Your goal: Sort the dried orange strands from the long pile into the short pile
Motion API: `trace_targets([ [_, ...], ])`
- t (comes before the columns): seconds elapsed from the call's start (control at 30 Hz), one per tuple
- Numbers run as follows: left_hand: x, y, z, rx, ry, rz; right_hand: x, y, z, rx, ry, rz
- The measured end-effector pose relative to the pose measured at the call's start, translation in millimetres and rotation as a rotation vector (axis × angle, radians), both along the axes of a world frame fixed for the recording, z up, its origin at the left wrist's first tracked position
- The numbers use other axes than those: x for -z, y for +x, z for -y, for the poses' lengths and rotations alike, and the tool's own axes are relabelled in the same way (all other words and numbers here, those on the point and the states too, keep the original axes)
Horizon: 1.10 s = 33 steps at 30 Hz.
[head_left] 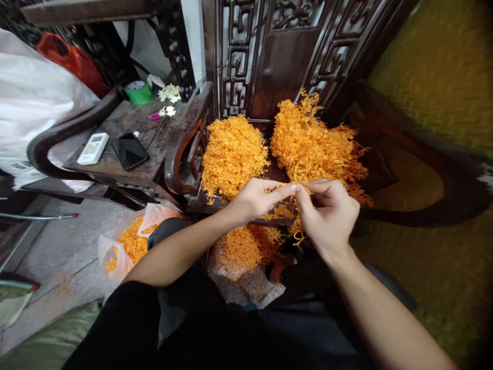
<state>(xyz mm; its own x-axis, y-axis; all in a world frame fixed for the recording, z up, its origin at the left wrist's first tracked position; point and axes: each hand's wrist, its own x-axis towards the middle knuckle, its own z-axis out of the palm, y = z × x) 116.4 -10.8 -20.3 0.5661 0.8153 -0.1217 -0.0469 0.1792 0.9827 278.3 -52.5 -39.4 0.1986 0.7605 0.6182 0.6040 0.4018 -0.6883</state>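
Note:
My left hand (259, 198) and my right hand (332, 213) meet in the middle of the head view. Thumbs and fingertips of both are pinched together on a thin orange curly strand (299, 236), whose end dangles below the right hand. Much of the strand is hidden by the fingers. Just beyond the hands, a rounded heap of orange curly strands (234, 154) sits on the dark wooden chair seat. A looser, taller orange bundle (316, 144) lies to its right. More orange strands (244, 249) lie lower down, below my hands.
On a wooden seat at left lie a white remote control (93, 148), a black phone (130, 151), green tape (138, 92) and small white flowers (169, 93). A plastic bag (115, 257) of orange strands stands on the floor. Carved chair back (269, 67) rises ahead; a curved armrest (431, 216) is right.

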Motion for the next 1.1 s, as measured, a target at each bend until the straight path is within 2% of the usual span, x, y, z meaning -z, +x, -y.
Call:
trace_targets([
  [0.1,-0.8,-2.5,-3.1,0.026,-0.003,-0.027,-2.8,-1.4,0.2,0.001,-0.003,0.016],
  [0.17,-5.2,-5.7,-3.6,0.040,0.069,-0.082,-4.4,-2.4,0.3,-0.021,-0.051,-0.024],
  [0.23,-12.6,-10.5,-1.5,0.100,0.183,-0.163,-6.4,1.1,-1.9,-0.066,-0.139,-0.157],
  [0.3,-20.5,-17.0,0.7,0.267,0.309,-0.228,-10.2,13.2,-7.7,-0.048,-0.169,-0.379],
  [0.37,-24.4,-25.4,-2.4,0.472,0.426,-0.269,-15.6,32.9,-15.4,0.074,-0.077,-0.606],
  [0.4,-23.6,-30.3,-7.9,0.511,0.478,-0.321,-18.5,43.5,-18.8,0.146,-0.001,-0.692],
  [0.43,-20.7,-35.7,-16.4,0.479,0.531,-0.418,-21.2,52.7,-21.3,0.196,0.070,-0.745],
  [0.47,-15.9,-41.3,-27.8,0.377,0.577,-0.548,-23.4,59.5,-22.7,0.218,0.113,-0.781],
  [0.5,-9.5,-47.0,-41.5,0.177,0.624,-0.755,-24.9,63.1,-22.9,0.208,0.119,-0.801],
  [0.57,5.5,-58.0,-71.2,-0.117,0.703,-1.103,-25.5,60.8,-20.5,0.117,0.047,-0.820],
  [0.63,20.0,-66.9,-96.6,-0.263,0.729,-1.329,-23.2,50.7,-16.4,-0.015,-0.080,-0.833],
  [0.73,35.9,-74.5,-115.8,-0.213,0.699,-1.496,-17.9,38.8,-11.7,-0.165,-0.222,-0.859],
  [0.87,44.1,-78.0,-117.1,-0.082,0.604,-1.501,-15.9,43.9,-10.4,-0.288,-0.300,-0.884],
  [1.0,35.6,-79.5,-114.0,-0.123,0.596,-1.419,-22.1,50.3,-8.8,-0.409,-0.341,-0.843],
  [1.1,21.9,-72.1,-101.8,-0.192,0.719,-1.255,-27.8,47.2,-6.5,-0.409,-0.346,-0.871],
])
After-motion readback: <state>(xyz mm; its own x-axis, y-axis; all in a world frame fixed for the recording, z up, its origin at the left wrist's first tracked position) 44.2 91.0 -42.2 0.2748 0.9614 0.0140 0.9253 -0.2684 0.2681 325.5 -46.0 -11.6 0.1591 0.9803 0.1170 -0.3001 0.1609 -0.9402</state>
